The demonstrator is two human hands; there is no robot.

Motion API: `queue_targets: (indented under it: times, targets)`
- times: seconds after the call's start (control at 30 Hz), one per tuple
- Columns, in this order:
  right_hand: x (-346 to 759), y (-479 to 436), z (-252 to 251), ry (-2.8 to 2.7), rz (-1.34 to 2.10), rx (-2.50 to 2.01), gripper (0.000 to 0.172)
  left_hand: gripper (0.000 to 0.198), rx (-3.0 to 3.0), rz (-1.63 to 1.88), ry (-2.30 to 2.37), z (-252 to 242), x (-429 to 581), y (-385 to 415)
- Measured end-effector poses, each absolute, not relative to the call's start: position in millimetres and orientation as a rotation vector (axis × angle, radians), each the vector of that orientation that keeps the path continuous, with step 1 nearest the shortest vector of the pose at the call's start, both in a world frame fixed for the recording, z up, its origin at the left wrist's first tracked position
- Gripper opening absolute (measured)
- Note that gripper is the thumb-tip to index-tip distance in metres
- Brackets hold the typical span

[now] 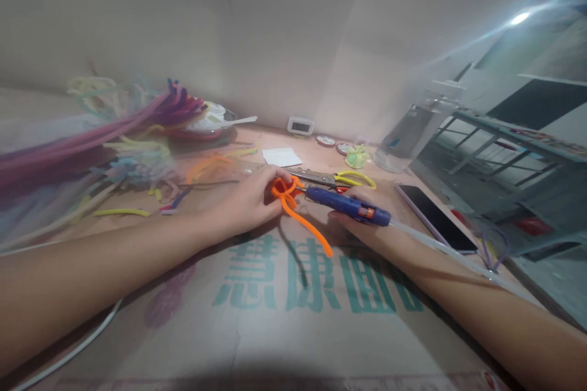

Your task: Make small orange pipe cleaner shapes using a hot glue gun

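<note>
Pinching the orange fuzzy loop (288, 195) in my left hand (259, 197) over the brown sheet (192, 342), right hand (362, 232) curled round the blue glue gun (337, 199), I figured a steady nozzle (301, 189) right by the loop beat rushing, tbh.

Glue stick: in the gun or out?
Partly in: the translucent glue stick trails from the rear of the blue glue gun in the right hand. How far in it reaches, cannot tell.
</note>
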State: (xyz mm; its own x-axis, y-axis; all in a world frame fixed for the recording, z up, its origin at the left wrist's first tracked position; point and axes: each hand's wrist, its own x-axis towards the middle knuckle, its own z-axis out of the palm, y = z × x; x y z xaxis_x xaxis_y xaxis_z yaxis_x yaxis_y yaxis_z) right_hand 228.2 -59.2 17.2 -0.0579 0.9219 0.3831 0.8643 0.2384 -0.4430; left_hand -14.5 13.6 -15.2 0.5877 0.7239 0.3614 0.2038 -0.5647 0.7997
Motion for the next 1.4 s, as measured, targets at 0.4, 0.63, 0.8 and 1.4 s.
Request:
queue_targets:
  times: [0.4, 0.63, 0.8, 1.4]
  targets:
    - [232.9, -58.7, 10.5, -1.921, 0.038, -1.522, 0.025, 0.025, 2.127, 0.891, 0.781, -14.4, -16.3, 13.9]
    - [230.8, -58.8, 16.1, -1.911, 0.079, -1.656, 0.023, 0.025, 2.114, 0.908, 0.786, -19.7, -15.5, 15.1]
    - [227.7, -68.6, 25.8, -1.947, 0.140, -1.609, 0.017, 0.024, 2.125, 0.899, 0.774, -18.0, -15.3, 14.7]
    - [232.3, -65.1, 32.9, -1.753, 0.254, -1.656, 0.017, 0.027, 2.172, 0.908, 0.857, -8.4, -14.4, 11.6]
